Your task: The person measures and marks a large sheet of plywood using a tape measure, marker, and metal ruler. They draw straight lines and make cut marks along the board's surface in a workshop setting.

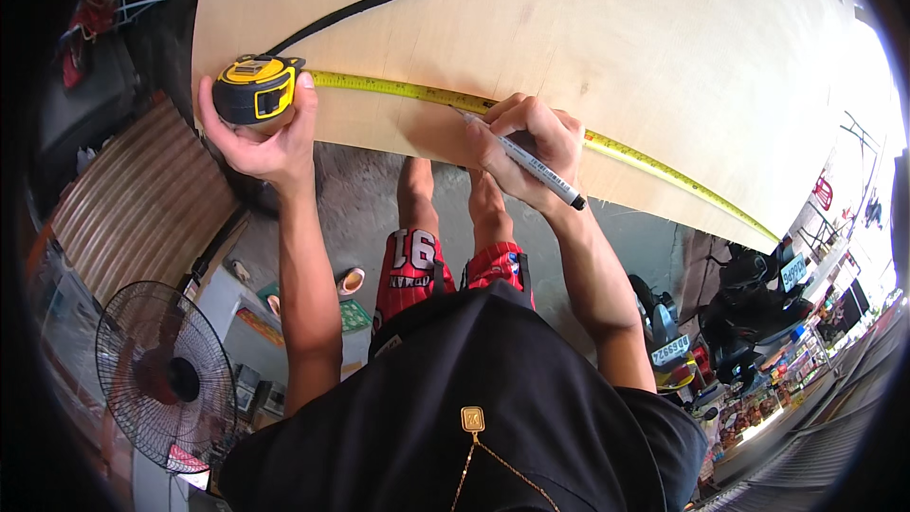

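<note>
You seem to be measuring and marking the wooden board (616, 47). Your left hand (258, 154) curls around the tape measure (251, 95), on the left. Your right hand (542, 137) closes around a pen (533, 168), its tip beside the yellow tape's (379, 85) near edge. A neat mark calls for keeping the tape still.

This looks to me like a makeshift workshop, open to daylight: large plywood sheet (664, 57), tape measure (258, 95), grey concrete floor (555, 251), corrugated panel (142, 204), caged fan (171, 374), and parked motorbikes (744, 308) alongside.
</note>
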Motion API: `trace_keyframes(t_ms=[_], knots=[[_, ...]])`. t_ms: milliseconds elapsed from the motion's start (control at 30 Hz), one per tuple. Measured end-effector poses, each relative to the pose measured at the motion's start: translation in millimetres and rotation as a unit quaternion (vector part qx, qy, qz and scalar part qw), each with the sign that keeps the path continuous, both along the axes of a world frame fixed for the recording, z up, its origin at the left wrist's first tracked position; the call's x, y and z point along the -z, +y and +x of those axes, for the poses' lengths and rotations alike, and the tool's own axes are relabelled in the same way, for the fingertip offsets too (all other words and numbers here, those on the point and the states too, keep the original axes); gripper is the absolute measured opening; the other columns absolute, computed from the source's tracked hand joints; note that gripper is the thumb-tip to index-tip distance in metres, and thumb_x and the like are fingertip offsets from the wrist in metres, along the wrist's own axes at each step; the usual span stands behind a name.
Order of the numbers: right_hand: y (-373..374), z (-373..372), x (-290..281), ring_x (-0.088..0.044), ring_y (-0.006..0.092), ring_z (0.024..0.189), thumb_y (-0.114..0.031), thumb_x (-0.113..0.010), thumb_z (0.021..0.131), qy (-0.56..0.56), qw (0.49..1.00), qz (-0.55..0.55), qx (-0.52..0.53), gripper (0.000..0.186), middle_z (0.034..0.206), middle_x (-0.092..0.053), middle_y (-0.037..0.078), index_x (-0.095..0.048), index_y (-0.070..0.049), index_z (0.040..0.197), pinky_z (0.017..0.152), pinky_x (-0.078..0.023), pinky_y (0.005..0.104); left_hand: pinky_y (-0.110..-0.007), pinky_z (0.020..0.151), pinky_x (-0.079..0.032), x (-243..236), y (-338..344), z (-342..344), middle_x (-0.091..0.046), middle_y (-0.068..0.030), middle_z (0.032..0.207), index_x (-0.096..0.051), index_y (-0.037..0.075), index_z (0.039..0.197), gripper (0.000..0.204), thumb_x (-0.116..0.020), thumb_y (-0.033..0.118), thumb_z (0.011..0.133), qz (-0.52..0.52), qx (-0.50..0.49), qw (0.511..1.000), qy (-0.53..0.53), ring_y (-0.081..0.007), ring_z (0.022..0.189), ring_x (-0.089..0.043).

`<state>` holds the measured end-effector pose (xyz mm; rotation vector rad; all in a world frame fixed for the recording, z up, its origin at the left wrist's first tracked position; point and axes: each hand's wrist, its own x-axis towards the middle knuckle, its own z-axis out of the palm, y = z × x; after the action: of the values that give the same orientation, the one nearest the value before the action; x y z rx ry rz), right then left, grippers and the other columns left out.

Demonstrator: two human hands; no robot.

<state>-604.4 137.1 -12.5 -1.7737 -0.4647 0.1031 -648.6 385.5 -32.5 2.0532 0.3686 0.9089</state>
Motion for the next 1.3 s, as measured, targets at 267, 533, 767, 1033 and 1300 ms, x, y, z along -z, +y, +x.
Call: trace_keyframes(t_ms=[267,533,767,1033,1300], knots=[[2.4,1.6,4.5,-0.062,0.0148,0.052,0.001,-0.070,0.075,-0.030,0.999,0.011,-0.016,0.021,0.065,-0.064,0.010,-0.051,-0.005,0.069,0.044,-0.046,0.0242,-0.038,0.081,-0.059,-4.6,-8.4,6.0,-0.051,-0.0254,0.112,-0.032,-0.007,0.132,0.081,-0.079,-0.009,0.065,-0.019,-0.005,1.000,-0.025,-0.0286,0.095,-0.062],[3.7,1.7,4.7,-0.063,0.0159,0.054,0.000,-0.070,0.076,-0.025,0.999,0.006,-0.029,0.021,0.065,-0.065,0.010,-0.051,-0.005,0.070,0.045,-0.048,0.0254,-0.037,0.076,-0.061,-3.2,-4.0,4.5,-0.053,-0.0234,0.108,-0.030,-0.007,0.133,0.085,-0.080,-0.006,0.064,0.003,-0.013,1.000,-0.007,-0.0273,0.089,-0.064],[5.0,0.5,6.8,-0.063,0.0157,0.053,0.000,-0.070,0.076,-0.036,0.999,-0.004,-0.030,0.021,0.066,-0.065,0.010,-0.050,-0.006,0.071,0.045,-0.048,0.0253,-0.037,0.077,-0.060,-3.6,-2.5,3.9,-0.052,-0.0238,0.108,-0.030,-0.007,0.132,0.085,-0.080,-0.006,0.064,0.005,-0.014,1.000,-0.007,-0.0273,0.090,-0.064],[5.5,-0.2,7.2,-0.063,0.0159,0.053,-0.001,-0.070,0.076,-0.037,0.999,-0.018,-0.032,0.021,0.066,-0.064,0.010,-0.050,-0.006,0.072,0.045,-0.048,0.0254,-0.042,0.082,-0.059,-4.5,-3.1,3.3,-0.050,-0.0281,0.114,-0.032,-0.009,0.130,0.080,-0.079,-0.008,0.065,0.000,-0.010,1.000,-0.006,-0.0320,0.098,-0.062],[5.7,0.2,6.1,-0.063,0.0161,0.054,-0.001,-0.070,0.076,-0.034,0.999,-0.017,-0.033,0.021,0.066,-0.064,0.010,-0.050,-0.006,0.071,0.046,-0.048,0.0257,-0.039,0.080,-0.060,-3.1,-2.2,3.4,-0.050,-0.0255,0.112,-0.031,-0.008,0.131,0.082,-0.080,-0.007,0.065,0.000,-0.011,1.000,-0.006,-0.0292,0.095,-0.062]])
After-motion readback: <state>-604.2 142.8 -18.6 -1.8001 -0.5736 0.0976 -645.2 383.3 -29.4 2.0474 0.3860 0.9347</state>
